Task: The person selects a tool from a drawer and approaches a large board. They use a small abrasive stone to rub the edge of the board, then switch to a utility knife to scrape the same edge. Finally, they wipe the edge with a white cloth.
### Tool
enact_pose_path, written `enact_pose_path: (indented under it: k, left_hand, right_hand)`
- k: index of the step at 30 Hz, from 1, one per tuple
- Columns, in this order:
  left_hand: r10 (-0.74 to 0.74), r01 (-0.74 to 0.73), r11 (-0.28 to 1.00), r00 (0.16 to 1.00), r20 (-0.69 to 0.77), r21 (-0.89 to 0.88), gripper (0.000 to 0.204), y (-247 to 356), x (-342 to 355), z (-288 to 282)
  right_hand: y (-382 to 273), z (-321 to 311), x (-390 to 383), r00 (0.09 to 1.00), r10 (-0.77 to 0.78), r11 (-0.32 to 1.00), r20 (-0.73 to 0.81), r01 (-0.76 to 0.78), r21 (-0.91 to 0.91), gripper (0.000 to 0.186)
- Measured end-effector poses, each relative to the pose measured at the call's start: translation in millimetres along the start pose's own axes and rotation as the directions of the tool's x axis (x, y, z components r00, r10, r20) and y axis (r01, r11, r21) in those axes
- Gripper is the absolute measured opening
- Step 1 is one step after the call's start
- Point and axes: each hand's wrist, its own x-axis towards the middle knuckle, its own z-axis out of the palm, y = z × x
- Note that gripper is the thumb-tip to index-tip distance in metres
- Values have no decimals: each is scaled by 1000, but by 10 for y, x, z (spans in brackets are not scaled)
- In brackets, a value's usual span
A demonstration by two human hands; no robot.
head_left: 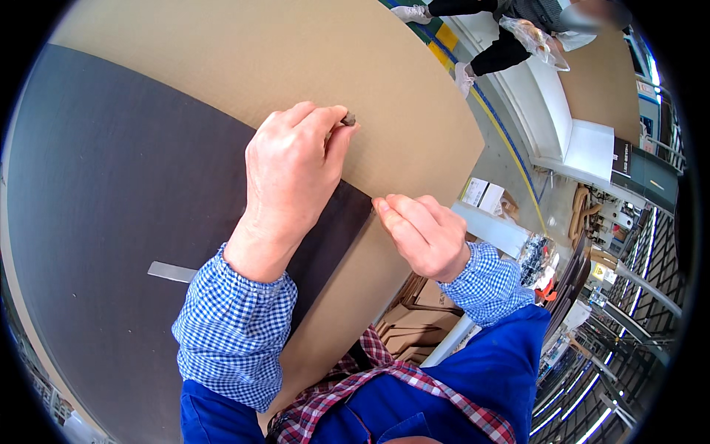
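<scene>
A large dark panel (126, 185) with a smooth surface lies on a tan cardboard sheet (222, 52). Pinched between the thumb and forefinger of my left hand (292, 163) is a small dark brown lump (349, 119); its kind I cannot make out. That hand is over the panel's far edge, near its right corner. My right hand (425, 233) has its fingers closed together, their tips at the panel's right corner; anything between them is hidden. A flat grey metal strip (168, 271) lies on the panel, partly behind my left sleeve.
Folded cardboard (421, 318) stands below the sheet's near edge. A white box (484, 194) sits beyond my right hand. At the far right, a person (518, 29) sits holding a clear plastic bag (536, 41). Yellow and blue lines (510, 140) mark the floor.
</scene>
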Motion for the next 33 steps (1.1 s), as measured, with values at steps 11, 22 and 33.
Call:
enact_pose_path:
  k: [11,22,33]
  left_hand:
    - [-69,70,996,998,7,-53,10,15,-9,24]
    - [-52,51,997,999,-12,-52,10,-2,-14,29]
    - [-4,4,1000,1000,-3,5,14,-11,-5,8]
  right_hand:
    - [-67,-135,82,989,-45,998,139,40,39,12]
    - [-16,-67,40,975,161,980,156,-177,94,18]
    - [-102,-81,95,905,415,886,94,-426,185,20]
